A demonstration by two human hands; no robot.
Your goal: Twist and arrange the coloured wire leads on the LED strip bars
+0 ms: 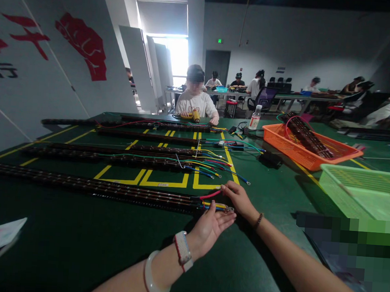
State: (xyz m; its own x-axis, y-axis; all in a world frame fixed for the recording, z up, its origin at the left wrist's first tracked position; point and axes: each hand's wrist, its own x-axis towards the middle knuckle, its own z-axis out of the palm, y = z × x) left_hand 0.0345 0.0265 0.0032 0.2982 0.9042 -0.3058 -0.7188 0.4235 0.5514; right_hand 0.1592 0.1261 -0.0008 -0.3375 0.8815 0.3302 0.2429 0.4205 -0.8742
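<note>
A long dark sleeved wire bundle (111,190) lies across the near part of the green table, its loose ends pointing right. My left hand (207,229), palm up, holds the yellow and blue wires (219,207) at that end between thumb and fingers; their metal ring terminals (230,209) lie over the fingertips. Just above it, my right hand (238,197) pinches the end of a red wire (210,194) from the same bundle. The tip of the red wire is hidden by the fingers.
More wire bundles (107,155) with ring-ended leads lie beyond, over yellow tape outlines. At right stand an orange basket (291,146) with a bundle in it and a green basket (349,188). A bottle (255,117) stands farther back. A person (198,104) sits across the table.
</note>
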